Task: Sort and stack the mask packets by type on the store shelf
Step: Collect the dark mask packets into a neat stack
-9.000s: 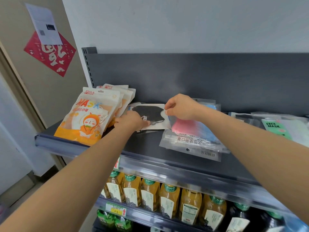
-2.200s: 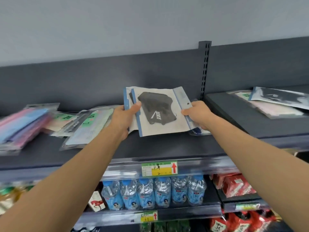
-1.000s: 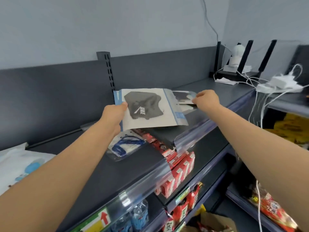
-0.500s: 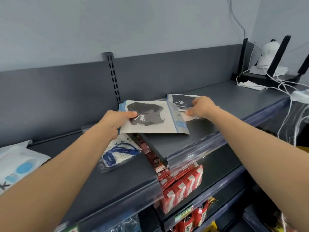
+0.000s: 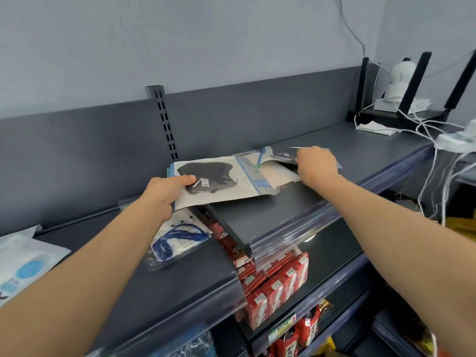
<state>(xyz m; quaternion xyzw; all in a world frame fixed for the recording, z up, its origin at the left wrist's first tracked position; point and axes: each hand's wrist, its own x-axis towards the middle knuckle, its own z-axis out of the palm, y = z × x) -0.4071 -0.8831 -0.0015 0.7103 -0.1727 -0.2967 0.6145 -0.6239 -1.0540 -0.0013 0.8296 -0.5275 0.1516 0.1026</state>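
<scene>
My left hand [image 5: 164, 191] grips a small stack of black-mask packets [image 5: 221, 184], white with blue edges, by their left end, just above the dark shelf [image 5: 273, 215]. My right hand [image 5: 315, 163] pinches the top packet [image 5: 283, 153] of a pile lying on the shelf behind and lifts its near edge. Under that packet a pale packet [image 5: 277, 173] shows. A clear packet with a blue mask [image 5: 180, 237] lies on the lower shelf section below my left wrist.
A white packet with blue print [image 5: 23, 264] lies at far left. A router with black antennas [image 5: 412, 99], a white camera [image 5: 398, 78] and loose cables [image 5: 438, 161] crowd the shelf's right end. Red boxes [image 5: 278, 282] fill the shelf below.
My left hand has lowered the black-mask stack toward the shelf. My right hand has raised the top packet of the pile behind. The view has shifted slightly.
</scene>
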